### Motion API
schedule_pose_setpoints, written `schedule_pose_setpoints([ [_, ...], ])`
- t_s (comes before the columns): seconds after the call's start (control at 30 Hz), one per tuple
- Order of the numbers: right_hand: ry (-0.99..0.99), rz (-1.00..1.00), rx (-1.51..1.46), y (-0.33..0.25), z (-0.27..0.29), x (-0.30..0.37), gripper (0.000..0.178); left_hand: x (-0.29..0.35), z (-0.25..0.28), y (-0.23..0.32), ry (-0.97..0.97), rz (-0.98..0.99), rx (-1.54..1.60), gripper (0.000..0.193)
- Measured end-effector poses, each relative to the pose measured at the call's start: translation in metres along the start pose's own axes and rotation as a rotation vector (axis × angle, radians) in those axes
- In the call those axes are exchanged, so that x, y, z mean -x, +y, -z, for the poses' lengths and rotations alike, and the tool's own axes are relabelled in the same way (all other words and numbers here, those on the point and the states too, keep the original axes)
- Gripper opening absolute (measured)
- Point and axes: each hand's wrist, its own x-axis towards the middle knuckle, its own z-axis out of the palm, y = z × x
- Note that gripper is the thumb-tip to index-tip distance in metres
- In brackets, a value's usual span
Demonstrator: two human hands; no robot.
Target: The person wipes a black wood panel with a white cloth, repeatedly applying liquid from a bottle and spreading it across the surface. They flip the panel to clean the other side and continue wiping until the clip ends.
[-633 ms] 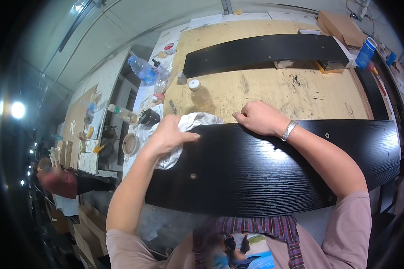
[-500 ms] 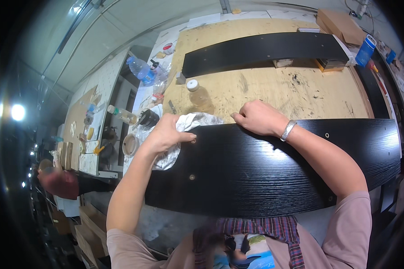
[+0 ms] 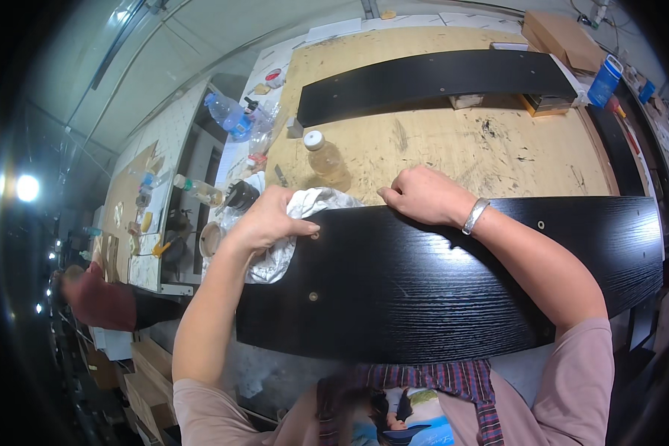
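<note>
Black board (image 3: 438, 293): directly before the person, 2 round fittings (image 3: 313, 296) visible at its left end. Left hand (image 3: 264, 221): partly open at the board's far left edge, thumb on its face, beside white cloth (image 3: 281, 264); fingers hidden, hold cannot be told. Right hand (image 3: 432, 197): curled over the board's far edge; fingertips hidden, grip cannot be told. Capped bottle (image 3: 325, 163): beyond the board.

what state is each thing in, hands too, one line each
near black board, broad face up, screw-hole fittings visible
left hand, thumb on the board, fingers hidden
right hand, curled over the board's far edge
white cloth, crumpled beside the left hand
white-capped bottle, closed, amber liquid inside
far black board, raised on supports
silver bracelet, worn on the right wrist
lamp, lit
</note>
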Motion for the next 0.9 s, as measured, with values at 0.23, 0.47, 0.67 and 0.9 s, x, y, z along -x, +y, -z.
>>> schedule_pose_setpoints([
  [0.23, -0.021, -0.003, 0.000, -0.001, 0.003, 0.001, 0.051, 0.003, 0.006, 0.005, -0.041, 0.001, 0.019, 0.022],
  [0.47, -0.015, -0.013, -0.013, -0.004, 0.003, 0.002, 0.051, 0.012, -0.019, -0.020, 0.337, -0.180, 0.006, 0.019],
  [0.67, 0.027, 0.016, -0.007, -0.001, -0.001, 0.002, 0.051, 0.053, -0.056, -0.037, 0.506, -0.603, -0.627, 0.012],
  [0.9, 0.028, -0.017, 0.032, -0.006, 0.002, 0.007, 0.050, 0.060, -0.063, -0.021, 0.475, -0.599, -0.717, 0.018],
])
